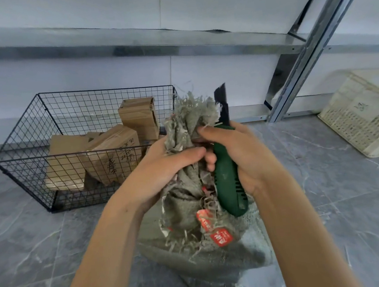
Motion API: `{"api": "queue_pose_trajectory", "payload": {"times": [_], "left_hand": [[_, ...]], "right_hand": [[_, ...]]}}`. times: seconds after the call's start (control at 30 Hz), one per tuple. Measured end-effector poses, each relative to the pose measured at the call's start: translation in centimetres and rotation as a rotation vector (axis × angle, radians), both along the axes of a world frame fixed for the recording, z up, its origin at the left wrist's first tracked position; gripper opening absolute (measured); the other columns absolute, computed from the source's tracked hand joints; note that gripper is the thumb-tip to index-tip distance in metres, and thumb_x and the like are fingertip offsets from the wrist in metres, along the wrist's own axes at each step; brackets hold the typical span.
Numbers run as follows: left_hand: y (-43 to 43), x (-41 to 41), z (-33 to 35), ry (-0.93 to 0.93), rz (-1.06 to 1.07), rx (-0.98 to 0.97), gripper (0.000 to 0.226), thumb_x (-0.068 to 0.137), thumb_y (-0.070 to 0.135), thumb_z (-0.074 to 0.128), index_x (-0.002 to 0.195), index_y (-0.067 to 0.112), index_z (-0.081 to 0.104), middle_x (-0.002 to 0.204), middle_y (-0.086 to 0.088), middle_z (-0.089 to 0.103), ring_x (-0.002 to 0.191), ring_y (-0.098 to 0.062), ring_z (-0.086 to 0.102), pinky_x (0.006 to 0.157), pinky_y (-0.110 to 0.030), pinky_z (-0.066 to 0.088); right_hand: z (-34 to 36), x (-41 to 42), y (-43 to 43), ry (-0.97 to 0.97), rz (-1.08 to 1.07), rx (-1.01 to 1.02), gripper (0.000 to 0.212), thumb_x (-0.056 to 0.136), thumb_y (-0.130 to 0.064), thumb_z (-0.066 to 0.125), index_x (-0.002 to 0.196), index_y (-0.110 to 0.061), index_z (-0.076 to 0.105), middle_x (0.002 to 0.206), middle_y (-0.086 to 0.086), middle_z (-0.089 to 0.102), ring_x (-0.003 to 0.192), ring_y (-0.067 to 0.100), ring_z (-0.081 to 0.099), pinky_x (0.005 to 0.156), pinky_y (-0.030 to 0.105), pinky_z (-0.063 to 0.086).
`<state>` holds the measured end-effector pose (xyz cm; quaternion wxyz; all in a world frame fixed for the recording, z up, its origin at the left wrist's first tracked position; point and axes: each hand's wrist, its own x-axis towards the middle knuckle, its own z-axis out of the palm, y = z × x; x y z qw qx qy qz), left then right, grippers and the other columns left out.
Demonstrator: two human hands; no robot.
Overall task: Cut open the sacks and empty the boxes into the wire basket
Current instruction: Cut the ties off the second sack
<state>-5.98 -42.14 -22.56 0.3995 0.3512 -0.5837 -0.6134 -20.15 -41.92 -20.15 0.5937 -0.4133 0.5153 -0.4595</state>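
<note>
Your left grip (163,166) is wrapped round the bunched neck of the sack (194,256), which stands on the floor (55,248) directly in front of you. Your right grip (245,152) is closed on the green knife (228,181), and its fingertips also pinch the frayed cloth. The black blade (222,100) is out, pointing up and away from you, just beside the ragged top of the sack.

The main danger is to your left fingers. They sit close to the knife handle, so if the cloth gives suddenly the blade could swing across them. Holding cloth and knife in the same grip also weakens your control of the edge. Loose strands may snag the blade and make it jerk. You cannot see what lies under the cloth, so a deep cut might score a box inside.

The wire basket (25,177) sits just left of the sack and beyond it, its top open. Cardboard boxes (113,153) are piled low inside, with room above them. The metal shelf post (315,61) and the pale crate (366,112) stand well apart on your right. Bare floor lies on both sides of the sack, so cut away from your body.
</note>
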Motion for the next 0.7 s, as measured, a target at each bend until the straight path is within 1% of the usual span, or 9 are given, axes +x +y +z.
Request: {"api": "queue_pose_trajectory", "payload": {"times": [0.07,0.17,0.23,0.33,0.4,0.47,0.53,0.63,0.7], "left_hand": [[0.2,0.0,0.2,0.044,0.070,0.041,0.016,0.091,-0.001,0.052,0.086,0.004,0.067,0.073,-0.009,0.070,0.066,-0.019,0.068,0.062,-0.022,0.053],[-0.1,0.3,0.2,0.126,0.325,0.158,0.013,0.090,0.001,0.055,0.092,0.005,0.067,0.071,-0.007,0.073,0.063,-0.017,0.071,0.057,-0.023,0.053],[-0.5,0.7,-0.1,0.127,0.473,0.237,0.006,0.088,0.010,0.062,0.091,0.010,0.067,0.072,0.000,0.074,0.063,-0.014,0.071,0.058,-0.022,0.052],[-1.2,1.8,0.1,0.191,0.596,0.333,0.002,0.089,0.012,0.061,0.087,0.012,0.060,0.051,0.009,0.067,0.044,-0.004,0.064,0.039,-0.013,0.045],[-1.6,2.6,0.3,0.283,0.622,0.398,0.005,0.091,0.013,0.058,0.091,0.007,0.059,0.051,0.005,0.067,0.041,-0.007,0.063,0.035,-0.013,0.043],[-1.8,3.2,0.0,0.360,0.599,0.459,0.011,0.094,0.017,0.054,0.093,0.007,0.058,0.057,0.000,0.068,0.042,-0.010,0.063,0.035,-0.015,0.044],[-1.7,3.4,-0.2,0.448,0.555,0.482,0.017,0.096,0.020,0.049,0.087,0.010,0.057,0.054,0.001,0.067,0.042,-0.010,0.064,0.036,-0.016,0.045],[-1.6,3.3,-0.5,0.544,0.514,0.485,0.026,0.098,0.023,0.043,0.079,0.011,0.056,0.051,0.003,0.066,0.043,-0.010,0.064,0.037,-0.018,0.048],[-1.3,2.9,-0.5,0.601,0.474,0.498,0.029,0.098,0.025,0.042,0.077,0.013,0.057,0.054,0.002,0.066,0.046,-0.011,0.065,0.042,-0.020,0.052]], "right_hand": [[0.1,0.1,0.1,-0.064,0.032,-0.001,0.007,0.089,-0.011,0.062,0.085,-0.005,0.061,0.069,0.016,0.066,0.037,0.015,0.042,0.040,0.023,0.042],[0.3,-0.4,0.1,-0.064,0.064,-0.042,0.009,0.089,-0.009,0.062,0.097,-0.008,0.066,0.098,0.011,0.074,0.038,0.011,0.045,0.041,0.022,0.043],[0.3,-1.2,0.0,0.054,0.035,-0.087,0.015,0.087,-0.010,0.064,0.102,-0.011,0.068,0.102,0.009,0.073,0.039,0.010,0.047,0.043,0.022,0.045],[0.1,-3.1,0.0,0.274,0.037,-0.106,0.024,0.084,-0.012,0.068,0.108,-0.017,0.067,0.086,0.004,0.071,0.043,0.011,0.047,0.046,0.023,0.047],[-0.2,-4.3,0.4,0.444,0.159,-0.067,0.037,0.082,-0.015,0.071,0.117,-0.024,0.063,0.072,0.006,0.062,0.047,0.014,0.048,0.050,0.023,0.047],[-0.7,-4.9,0.8,0.567,0.347,-0.034,0.052,0.080,-0.018,0.073,0.125,-0.032,0.053,0.101,0.008,0.063,0.054,0.014,0.053,0.054,0.021,0.048],[-1.6,-4.7,0.9,0.616,0.451,-0.030,0.068,0.078,-0.021,0.076,0.133,-0.037,0.040,0.131,0.001,0.052,0.063,0.012,0.058,0.057,0.022,0.051],[-3.0,-3.6,0.6,0.635,0.485,-0.044,0.087,0.074,-0.024,0.080,0.142,-0.039,0.027,0.143,-0.008,0.038,0.087,0.026,0.066,0.063,0.036,0.055],[-3.9,-2.4,0.4,0.624,0.516,-0.079,0.094,0.072,-0.026,0.082,0.144,-0.038,0.023,0.143,-0.009,0.039,0.095,0.021,0.065,0.072,0.038,0.056]]}}
